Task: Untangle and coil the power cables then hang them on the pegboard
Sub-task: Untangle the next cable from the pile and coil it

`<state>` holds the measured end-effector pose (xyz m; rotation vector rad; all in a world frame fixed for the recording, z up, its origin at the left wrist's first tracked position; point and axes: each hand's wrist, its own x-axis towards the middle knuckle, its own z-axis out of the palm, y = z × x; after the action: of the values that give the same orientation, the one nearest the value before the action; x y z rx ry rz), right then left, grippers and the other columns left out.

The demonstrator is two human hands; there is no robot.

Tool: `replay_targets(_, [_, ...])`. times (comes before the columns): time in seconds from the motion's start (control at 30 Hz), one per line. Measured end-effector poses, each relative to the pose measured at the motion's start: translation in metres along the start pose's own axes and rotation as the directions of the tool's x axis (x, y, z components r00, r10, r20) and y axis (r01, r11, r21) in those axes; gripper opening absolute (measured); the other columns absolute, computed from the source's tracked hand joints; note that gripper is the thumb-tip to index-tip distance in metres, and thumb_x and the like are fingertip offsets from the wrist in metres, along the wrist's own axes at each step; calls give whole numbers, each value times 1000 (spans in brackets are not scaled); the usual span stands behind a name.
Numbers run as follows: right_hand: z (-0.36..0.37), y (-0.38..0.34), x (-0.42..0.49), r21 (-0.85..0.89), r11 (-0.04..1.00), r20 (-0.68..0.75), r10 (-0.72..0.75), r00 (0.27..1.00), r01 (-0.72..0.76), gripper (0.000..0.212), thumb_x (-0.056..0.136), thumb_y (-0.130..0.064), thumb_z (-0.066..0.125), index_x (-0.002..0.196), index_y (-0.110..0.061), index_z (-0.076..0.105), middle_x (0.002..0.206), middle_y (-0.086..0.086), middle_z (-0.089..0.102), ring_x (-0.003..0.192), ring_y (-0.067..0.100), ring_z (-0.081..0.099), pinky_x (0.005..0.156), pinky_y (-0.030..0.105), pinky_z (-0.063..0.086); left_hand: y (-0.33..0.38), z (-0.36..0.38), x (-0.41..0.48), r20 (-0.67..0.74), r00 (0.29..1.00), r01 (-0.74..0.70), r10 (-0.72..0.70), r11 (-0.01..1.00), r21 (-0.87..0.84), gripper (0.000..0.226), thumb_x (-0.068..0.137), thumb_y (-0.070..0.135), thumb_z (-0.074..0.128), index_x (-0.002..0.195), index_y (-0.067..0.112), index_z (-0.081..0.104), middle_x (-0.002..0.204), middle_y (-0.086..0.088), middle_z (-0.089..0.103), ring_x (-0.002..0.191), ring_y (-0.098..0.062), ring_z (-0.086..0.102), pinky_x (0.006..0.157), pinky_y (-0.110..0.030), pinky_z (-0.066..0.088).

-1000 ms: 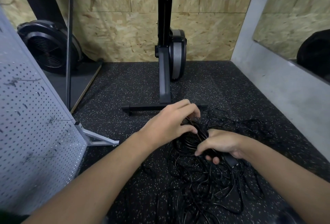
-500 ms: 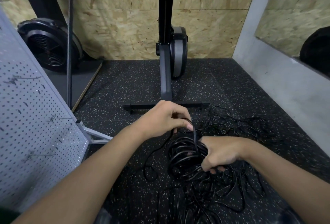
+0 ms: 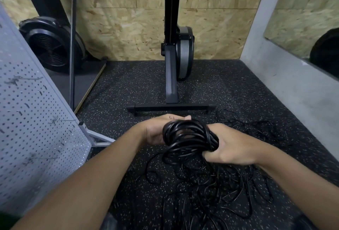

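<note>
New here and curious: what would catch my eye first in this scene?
Centre frame, a thick coil of black cable is held between two hands, the right hand gripping it, the left hand cupping its other side. Beneath, a loose cable tangle sprawls over the speckled floor.

2 hands: left hand [image 3: 156,131], right hand [image 3: 233,149]. 1 coiled cable bundle [image 3: 189,134]. 1 loose cable tangle [image 3: 211,195] on floor [image 3: 128,86], strand count unclear. 1 pegboard [image 3: 33,129]. 1 upright machine [image 3: 171,75], 1 fan wheel [image 3: 51,46], 1 mirror [image 3: 302,19].
</note>
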<state>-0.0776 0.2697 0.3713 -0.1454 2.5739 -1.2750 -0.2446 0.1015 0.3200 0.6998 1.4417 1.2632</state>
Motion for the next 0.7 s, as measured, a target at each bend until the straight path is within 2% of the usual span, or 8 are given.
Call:
replay_targets(0.13, [-10, -5, -1, 121, 992, -150, -13, 989, 31, 23, 86, 4, 70, 100, -12, 61, 75, 6, 58, 63, 15, 50, 58, 33, 42, -5, 0, 5, -29, 997, -70, 68, 995, -72, 29, 98, 19, 65, 113, -5, 67, 106, -16, 68, 98, -26, 66, 92, -38, 56])
replay_targets(0.17, [-11, -6, -1, 155, 987, -186, -7, 982, 37, 24, 87, 5, 70, 101, -12, 60, 75, 10, 61, 62, 16, 53, 59, 31, 45, -3, 5, 6, -49, 995, -93, 88, 991, -96, 27, 97, 18, 63, 112, -5, 67, 104, -14, 70, 95, -24, 66, 91, -35, 56])
replay_targets(0.23, [-12, -5, 1, 170, 985, -273, 13, 962, 34, 23, 87, 6, 70, 102, -9, 59, 76, 16, 66, 61, 17, 56, 59, 31, 48, -1, 22, 7, -102, 987, -133, 122, 985, -106, 16, 101, 19, 57, 99, 8, 68, 83, -3, 69, 75, -16, 63, 73, -26, 56])
replay_targets(0.33, [-17, 5, 7, 165, 986, -472, 78, 878, 1, 24, 86, 6, 70, 102, -8, 58, 71, 10, 67, 58, 16, 58, 59, 34, 51, -8, 34, 7, -140, 988, -38, 67, 979, 200, 46, 114, 36, 32, 84, 16, 59, 63, 5, 50, 61, -13, 49, 67, -27, 51])
replay_targets(0.4, [-25, 19, 10, 233, 971, -597, 181, 782, -47, 24, 85, 3, 69, 104, -7, 58, 72, 11, 70, 56, 18, 58, 59, 37, 51, -16, 38, 7, -192, 976, -4, 99, 896, 445, 55, 112, 50, 29, 81, 17, 59, 63, 4, 45, 58, -13, 44, 63, -31, 44])
replay_targets(0.5, [-37, 40, 12, 323, 934, -644, 335, 688, -152, 35, 82, -7, 70, 113, -10, 54, 74, 6, 73, 55, 19, 59, 60, 38, 51, -14, 44, 10, -280, 911, -29, 303, 725, 688, 50, 112, 46, 38, 79, 18, 65, 64, 2, 53, 57, -11, 47, 60, -28, 38])
replay_targets(0.6, [-37, 45, 9, 161, 935, -641, 343, 687, -317, 46, 85, -12, 74, 119, -15, 43, 90, 5, 70, 68, 16, 64, 55, 24, 49, -9, 52, 8, -148, 913, -66, 380, 497, 865, 41, 109, 44, 48, 75, 22, 56, 63, 3, 57, 53, -9, 49, 57, -31, 38])
replay_targets(0.7, [-29, 47, 10, 27, 933, -607, 300, 736, -359, 58, 87, -5, 71, 130, -17, 34, 89, 7, 66, 70, 18, 64, 47, 21, 45, -7, 56, 3, -108, 937, -39, 331, 407, 913, 41, 110, 42, 47, 77, 20, 56, 64, 1, 60, 52, -14, 54, 54, -33, 44])
